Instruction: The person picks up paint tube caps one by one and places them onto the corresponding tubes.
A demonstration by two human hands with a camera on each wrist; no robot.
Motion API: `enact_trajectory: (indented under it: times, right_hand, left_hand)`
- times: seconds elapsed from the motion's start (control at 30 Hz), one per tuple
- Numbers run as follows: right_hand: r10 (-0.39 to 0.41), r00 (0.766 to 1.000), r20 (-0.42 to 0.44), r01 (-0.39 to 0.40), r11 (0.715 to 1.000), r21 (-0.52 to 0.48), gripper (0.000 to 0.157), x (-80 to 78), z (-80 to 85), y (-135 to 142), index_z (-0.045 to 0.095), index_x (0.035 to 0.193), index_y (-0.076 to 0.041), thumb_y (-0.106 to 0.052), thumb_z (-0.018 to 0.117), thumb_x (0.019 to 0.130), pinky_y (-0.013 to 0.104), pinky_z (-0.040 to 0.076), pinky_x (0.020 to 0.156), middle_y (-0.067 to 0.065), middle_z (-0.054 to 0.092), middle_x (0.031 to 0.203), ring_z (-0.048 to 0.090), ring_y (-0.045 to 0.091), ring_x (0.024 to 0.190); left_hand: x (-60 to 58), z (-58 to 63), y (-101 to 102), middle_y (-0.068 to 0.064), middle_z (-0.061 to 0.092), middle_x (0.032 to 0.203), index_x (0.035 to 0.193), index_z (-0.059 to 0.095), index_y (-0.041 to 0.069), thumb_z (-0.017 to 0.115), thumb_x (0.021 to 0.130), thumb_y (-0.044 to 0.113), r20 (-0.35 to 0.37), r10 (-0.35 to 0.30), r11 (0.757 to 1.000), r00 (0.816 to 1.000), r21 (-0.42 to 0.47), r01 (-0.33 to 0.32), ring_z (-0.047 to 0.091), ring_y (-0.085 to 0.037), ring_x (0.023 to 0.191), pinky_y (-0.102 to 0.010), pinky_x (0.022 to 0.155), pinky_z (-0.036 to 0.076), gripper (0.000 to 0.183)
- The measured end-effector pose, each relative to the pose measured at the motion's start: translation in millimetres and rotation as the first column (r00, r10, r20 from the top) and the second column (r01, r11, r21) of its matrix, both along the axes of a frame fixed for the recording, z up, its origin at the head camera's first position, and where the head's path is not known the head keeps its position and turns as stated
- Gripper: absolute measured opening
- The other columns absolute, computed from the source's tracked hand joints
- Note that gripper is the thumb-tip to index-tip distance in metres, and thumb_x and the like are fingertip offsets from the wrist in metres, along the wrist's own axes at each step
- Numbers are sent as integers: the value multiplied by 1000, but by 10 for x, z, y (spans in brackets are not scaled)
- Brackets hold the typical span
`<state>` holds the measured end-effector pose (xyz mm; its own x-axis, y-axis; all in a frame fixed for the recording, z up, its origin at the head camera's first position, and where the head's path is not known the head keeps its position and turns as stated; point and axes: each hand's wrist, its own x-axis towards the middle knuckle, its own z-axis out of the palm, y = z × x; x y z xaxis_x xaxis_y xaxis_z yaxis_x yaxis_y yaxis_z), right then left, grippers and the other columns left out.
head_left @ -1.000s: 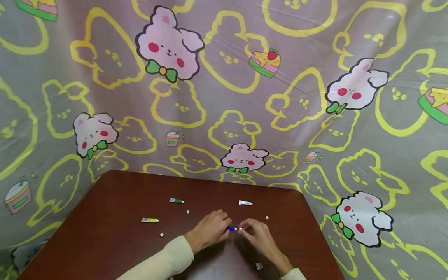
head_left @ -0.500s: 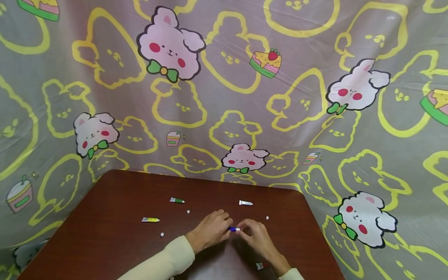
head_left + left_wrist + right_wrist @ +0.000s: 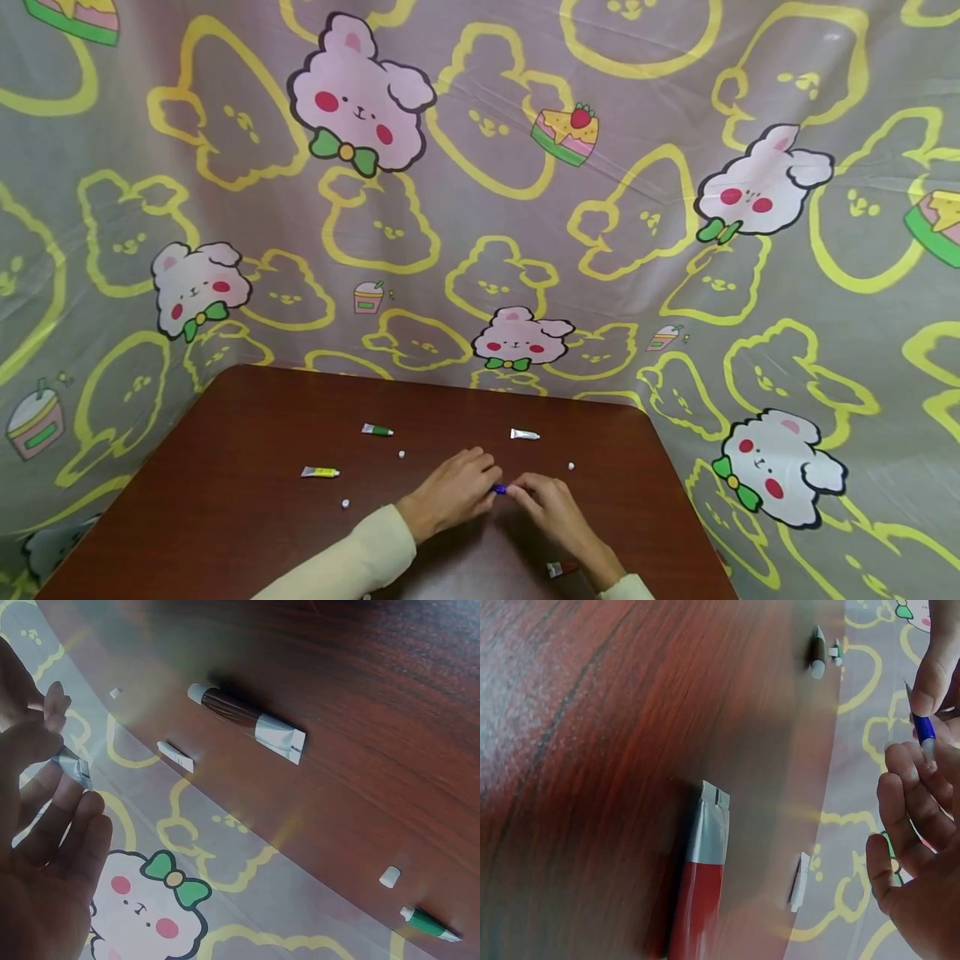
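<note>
Both hands meet over the table around a small blue paint tube (image 3: 500,489). My left hand (image 3: 453,492) grips its silver crimped end (image 3: 75,769), which shows between thumb and fingers in the left wrist view. The thumb and fingertips of my right hand (image 3: 551,508) pinch the other end, covering most of the white cap in the head view. In the right wrist view the blue body (image 3: 924,727) points its white end into the right fingers. A red paint tube (image 3: 701,870) lies below the right forearm, partly hidden by it in the head view.
On the brown table (image 3: 255,417) lie a green tube (image 3: 377,430), a yellow tube (image 3: 320,472) and a white tube (image 3: 525,434). Loose white caps (image 3: 401,454) lie near them. A dark brown capped tube (image 3: 247,724) shows by the left forearm. A patterned curtain (image 3: 420,275) stands behind.
A second ago the right fingers held the white cap just off the blue tube's nozzle. The cap then met the nozzle, and the right fingers have since moved left over it.
</note>
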<state>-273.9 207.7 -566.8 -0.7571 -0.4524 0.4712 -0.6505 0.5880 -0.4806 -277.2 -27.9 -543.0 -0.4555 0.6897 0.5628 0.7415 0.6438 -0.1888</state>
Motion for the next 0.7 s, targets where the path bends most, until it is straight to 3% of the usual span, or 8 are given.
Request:
enact_trajectory:
  times: [0.17, 0.37, 0.53, 0.7]
  right_hand:
    - [-26, 1000, 6, 26, 999, -18, 29, 17, 15, 10, 67, 77, -18, -16, 70, 106, 16, 39, 58, -19, 51, 72, 44, -7, 66]
    - [-76, 996, 56, 82, 990, -116, 7, 17, 26, 16, 73, 96, -17, -14, 76, 101, 22, 55, 68, -13, 72, 81, 61, -6, 75]
    - [-87, 990, 113, 106, 980, -169, 14, 23, 49, 14, 71, 96, -20, -13, 83, 95, 27, 60, 72, -12, 74, 83, 66, -4, 79]
    - [-10, 997, 80, 24, 983, -181, 22, 34, 56, 48, 72, 98, -14, -1, 87, 88, 37, 63, 70, -5, 76, 85, 67, -1, 79]
  left_hand:
    - [-10, -6, 28, 8, 62, 90, 94, 70, 20, 85, 89, 31, 0, -12, 1000, 1000, 13, 12, 58, -12, 85, -27, 77, 52, 19]
    - [-7, -8, 64, 8, 63, 92, 96, 71, 20, 84, 92, 33, 19, -8, 1000, 1000, 9, 8, 56, -11, 86, -27, 77, 52, 19]
    - [1, -4, 59, 8, 64, 92, 98, 72, 19, 85, 92, 31, 16, -23, 999, 1000, 37, 23, 56, -10, 86, -26, 78, 52, 19]
    - [-12, -11, 52, 7, 65, 93, 97, 72, 19, 85, 92, 31, 13, -23, 999, 1000, 44, 22, 57, -11, 87, -27, 80, 53, 19]
